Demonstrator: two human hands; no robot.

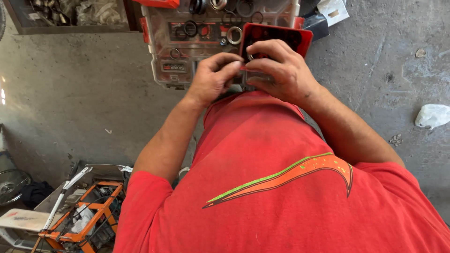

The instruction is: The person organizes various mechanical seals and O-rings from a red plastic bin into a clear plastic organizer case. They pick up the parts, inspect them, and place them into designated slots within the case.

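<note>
A small red plastic box [300, 38] with dark rings inside is held in front of my red shirt, over a clear parts organizer [168, 51]. My right hand [286, 70] grips the box from above and from the right, its fingertips curled over the near edge by a small metal ring [250, 56]. My left hand [211, 77] is closed at the box's lower left corner, thumb and fingers pinched against it. The organizer's compartments hold black rubber seals [190, 28] and metal rings [234, 35]. My hands hide the lower part of the box.
The organizer lies on a grey concrete floor. A grey tray of parts [70, 14] is at the top left, and white paper [333, 10] at the top right. A crumpled white bag [432, 115] lies to the right. An orange-framed machine [93, 211] and a wheel [10, 185] are at the lower left.
</note>
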